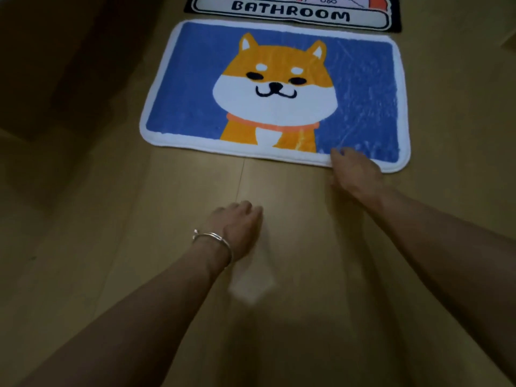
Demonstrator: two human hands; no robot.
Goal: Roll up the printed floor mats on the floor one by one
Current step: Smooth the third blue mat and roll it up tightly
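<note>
**A:** Where is the dog mat?

**B:** The dog mat (pixel 195 107) lies flat and unrolled on the wooden floor (pixel 111 247), toward the far side. It has a blue field, an orange-and-white dog and a white border.

**A:** Anything past it?

**B:** The BATHROOM mat (pixel 290 13), black-edged, lies just beside its far edge. I cannot tell whether the two touch. The top of the view cuts off most of it.

**A:** And the right hand?

**B:** The right hand (pixel 356 171) is at the dog mat's near edge, close to the right corner. Its fingertips (pixel 339 153) lie on the white border. The hand is blurred, so I cannot tell whether its grip is grasping the edge or only resting on it.

**A:** The left?

**B:** The left hand (pixel 237 224) is over bare floor, nearer than the mat and left of the right hand. Its grip is released, with the fingers loosely curled and nothing in them. A silver bracelet (pixel 213 238) circles that wrist.
</note>
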